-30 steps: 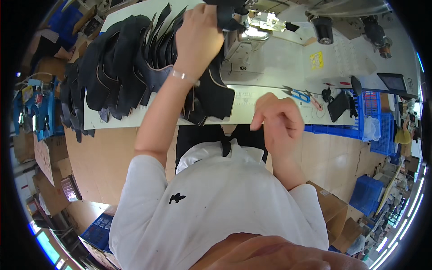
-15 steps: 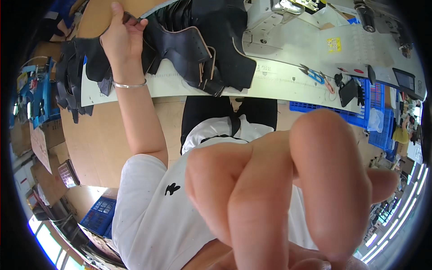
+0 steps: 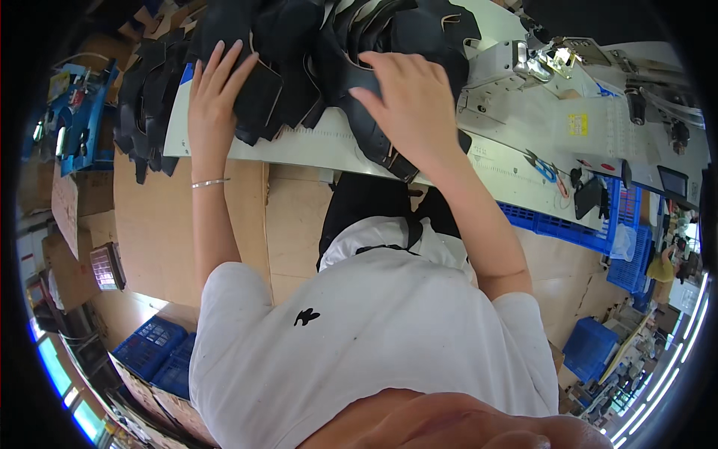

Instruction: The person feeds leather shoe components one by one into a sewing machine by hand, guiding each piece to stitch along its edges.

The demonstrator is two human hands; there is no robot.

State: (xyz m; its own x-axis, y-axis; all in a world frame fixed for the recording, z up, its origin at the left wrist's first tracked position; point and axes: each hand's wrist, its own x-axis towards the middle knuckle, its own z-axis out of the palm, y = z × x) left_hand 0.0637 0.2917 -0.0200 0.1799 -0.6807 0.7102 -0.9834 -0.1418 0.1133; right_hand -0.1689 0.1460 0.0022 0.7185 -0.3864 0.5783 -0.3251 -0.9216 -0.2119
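your left hand (image 3: 217, 90) and right hand (image 3: 410, 105) lie spread flat on a heap of black cut leather pieces (image 3: 314, 67) on the white tabletop (image 3: 314, 146); you seem to be sorting, so next pinch one piece free.

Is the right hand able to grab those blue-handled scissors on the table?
Probably yes. The right hand lies flat on the black leather pieces, holding nothing, and the scissors lie in the open on the white table, further to the right, with nothing between them. It would only need to slide sideways.
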